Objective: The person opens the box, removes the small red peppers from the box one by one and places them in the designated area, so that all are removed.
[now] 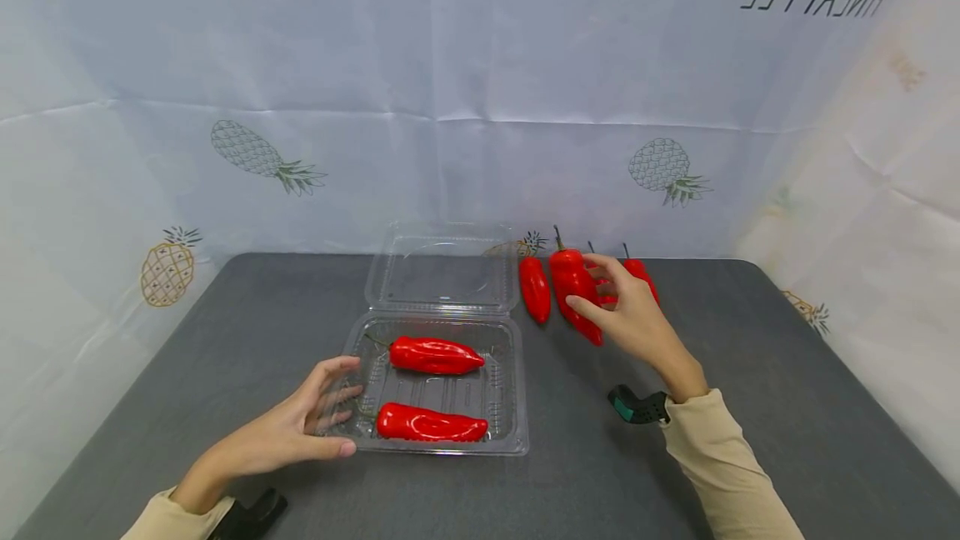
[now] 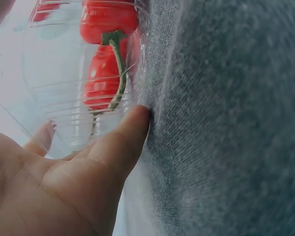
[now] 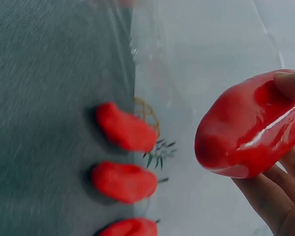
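Observation:
In the head view, my right hand [image 1: 636,319] grips a red pepper [image 1: 572,280] between thumb and fingers. The right wrist view shows this glossy pepper [image 3: 246,125] raised off the table, its stem out of frame. My left hand [image 1: 285,427] is spread at the left side of a hinged clear plastic container [image 1: 520,390], thumb near its front corner. Inside lie two red peppers, a rear one [image 1: 435,355] and a front one [image 1: 431,423], stems to the left. Through the container wall, the left wrist view shows a green pepper stem [image 2: 119,73].
Behind the container's base its clear lid [image 1: 442,273] stands folded back. Several more red peppers lie at the rear of the grey table [image 1: 300,298], one [image 1: 535,290] beside the lid and others partly behind my right hand. A white pineapple-print curtain [image 1: 480,173] hangs behind.

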The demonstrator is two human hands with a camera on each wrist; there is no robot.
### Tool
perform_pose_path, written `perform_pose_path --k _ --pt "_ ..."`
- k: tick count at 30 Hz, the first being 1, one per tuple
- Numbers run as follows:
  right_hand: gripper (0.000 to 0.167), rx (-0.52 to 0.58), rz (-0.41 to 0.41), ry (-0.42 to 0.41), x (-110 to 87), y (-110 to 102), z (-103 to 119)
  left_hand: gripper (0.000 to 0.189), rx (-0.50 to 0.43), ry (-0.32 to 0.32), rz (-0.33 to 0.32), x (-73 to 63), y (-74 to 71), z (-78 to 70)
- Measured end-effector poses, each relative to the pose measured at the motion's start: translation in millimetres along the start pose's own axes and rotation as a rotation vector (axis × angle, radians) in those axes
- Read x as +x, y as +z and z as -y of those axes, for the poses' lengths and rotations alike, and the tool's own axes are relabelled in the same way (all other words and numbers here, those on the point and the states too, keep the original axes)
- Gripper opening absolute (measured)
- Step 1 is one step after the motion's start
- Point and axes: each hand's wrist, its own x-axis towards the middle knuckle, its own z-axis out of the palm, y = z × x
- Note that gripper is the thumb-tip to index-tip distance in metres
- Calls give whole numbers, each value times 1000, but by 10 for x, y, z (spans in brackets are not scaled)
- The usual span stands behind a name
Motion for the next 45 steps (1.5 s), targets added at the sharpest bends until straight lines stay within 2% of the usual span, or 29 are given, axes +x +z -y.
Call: perform_pose_path --k 10,21,30,40,45 --pt "62 -48 0 42 -38 -141 -206 95 -8 -36 -23 23 33 -11" --pt "65 -126 -4 90 -25 -270 -396 95 13 -22 -64 32 73 -2" --pt "68 -166 20 132 23 -438 -554 96 -11 -41 -62 49 84 -6" --pt "69 -206 15 181 71 -604 -689 94 1 -16 -58 46 84 -21" --pt "70 -219 28 186 87 -684 -737 94 -13 -32 -58 43 85 -12"
